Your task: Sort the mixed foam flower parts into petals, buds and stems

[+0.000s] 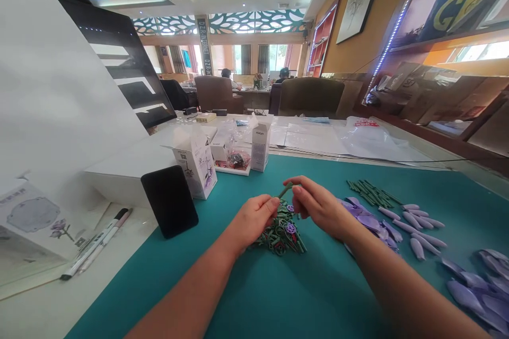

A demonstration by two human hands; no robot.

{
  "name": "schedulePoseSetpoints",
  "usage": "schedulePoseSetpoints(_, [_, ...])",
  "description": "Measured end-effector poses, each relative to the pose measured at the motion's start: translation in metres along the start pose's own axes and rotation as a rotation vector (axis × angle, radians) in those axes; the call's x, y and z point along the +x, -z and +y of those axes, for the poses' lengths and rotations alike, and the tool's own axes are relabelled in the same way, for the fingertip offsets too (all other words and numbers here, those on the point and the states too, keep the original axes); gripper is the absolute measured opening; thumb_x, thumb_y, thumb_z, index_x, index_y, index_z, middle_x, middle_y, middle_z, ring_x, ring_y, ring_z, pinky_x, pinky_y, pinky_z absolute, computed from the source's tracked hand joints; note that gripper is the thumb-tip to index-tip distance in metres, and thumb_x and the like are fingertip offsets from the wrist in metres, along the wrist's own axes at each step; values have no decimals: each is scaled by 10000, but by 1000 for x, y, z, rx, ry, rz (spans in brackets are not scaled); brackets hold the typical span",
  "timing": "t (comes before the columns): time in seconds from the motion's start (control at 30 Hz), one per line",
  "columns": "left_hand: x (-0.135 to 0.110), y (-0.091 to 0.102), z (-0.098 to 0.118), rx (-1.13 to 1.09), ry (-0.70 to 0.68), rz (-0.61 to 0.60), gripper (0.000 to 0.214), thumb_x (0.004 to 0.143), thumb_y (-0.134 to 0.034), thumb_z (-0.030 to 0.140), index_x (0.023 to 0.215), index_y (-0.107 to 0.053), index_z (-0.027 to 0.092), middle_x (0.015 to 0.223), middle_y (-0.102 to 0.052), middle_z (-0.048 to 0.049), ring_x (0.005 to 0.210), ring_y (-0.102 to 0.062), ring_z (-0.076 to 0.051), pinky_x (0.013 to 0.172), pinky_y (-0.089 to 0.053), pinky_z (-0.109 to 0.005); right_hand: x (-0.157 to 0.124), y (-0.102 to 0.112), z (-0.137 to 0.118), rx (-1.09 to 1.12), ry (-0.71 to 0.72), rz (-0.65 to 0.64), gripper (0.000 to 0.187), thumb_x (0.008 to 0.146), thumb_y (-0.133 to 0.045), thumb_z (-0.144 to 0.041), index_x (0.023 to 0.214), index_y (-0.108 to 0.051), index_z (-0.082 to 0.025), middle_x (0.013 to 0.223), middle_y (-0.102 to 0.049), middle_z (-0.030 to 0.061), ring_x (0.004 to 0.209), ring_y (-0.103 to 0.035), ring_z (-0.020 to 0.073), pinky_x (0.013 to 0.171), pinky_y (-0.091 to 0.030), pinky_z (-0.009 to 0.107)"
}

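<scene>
My left hand (254,217) and my right hand (318,204) meet over a small heap of dark green and purple plastic pieces (282,233) on the teal mat (278,286). Both hands are closed in a pinch. My right hand's fingertips hold a short green stick (285,189) that points up and left. My left hand's fingers press together at the top of the heap; what they hold is hidden.
Green sticks (369,193) and purple petal pieces (413,228) lie right of my hands, more petals (481,286) at far right. A black phone (170,200) leans against a white box (127,169). Small cartons (196,161), pens (97,243), plastic bags (358,137). People sit far back.
</scene>
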State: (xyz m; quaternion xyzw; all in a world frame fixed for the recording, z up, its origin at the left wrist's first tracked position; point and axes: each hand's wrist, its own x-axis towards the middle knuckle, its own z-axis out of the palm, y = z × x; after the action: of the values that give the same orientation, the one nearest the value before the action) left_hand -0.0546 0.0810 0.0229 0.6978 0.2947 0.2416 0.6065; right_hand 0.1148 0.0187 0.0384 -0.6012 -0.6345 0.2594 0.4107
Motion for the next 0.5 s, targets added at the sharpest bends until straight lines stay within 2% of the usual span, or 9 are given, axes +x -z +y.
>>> schedulePoseSetpoints(0.1, [0,6,1,-86,48,48,438,834,-463,567,642,-412,177,503,-306,78,427,-224,-50,409,-186,-199,4,11,9,-90,-54,57,340,906,-319,-418,956,-575,-200,631,-567,-10,531,-503,124,538,-418,254])
schedulePoseSetpoints(0.23, [0,8,2,-180,54,63,376,858,-467,503,710,-502,159,496,-363,68,416,-292,-51,398,-250,-184,9,15,24,-385,-133,27,289,881,-369,-361,758,-587,-216,671,-625,13,566,-535,135,532,-385,249])
schedulePoseSetpoints(0.33, [-1,8,2,-229,85,56,260,886,-454,371,935,-578,148,551,-446,50,434,-382,-58,408,-307,-180,10,13,32,-578,-157,-5,220,849,-417,-305,784,-611,-223,724,-663,22,615,-561,149,544,-364,246])
schedulePoseSetpoints(0.43, [-1,6,3,-308,132,42,307,896,-420,254,1175,-515,170,619,-522,24,480,-484,-79,426,-359,-183,11,12,34,-637,-159,-29,222,836,-421,-265,844,-639,-225,789,-687,25,688,-587,158,589,-377,245])
schedulePoseSetpoints(0.5, [-1,6,5,-375,153,38,345,886,-418,203,1226,-477,177,665,-551,6,530,-538,-95,450,-397,-191,11,12,32,-650,-178,-46,245,838,-410,-244,888,-649,-228,825,-696,26,718,-596,162,604,-386,245])
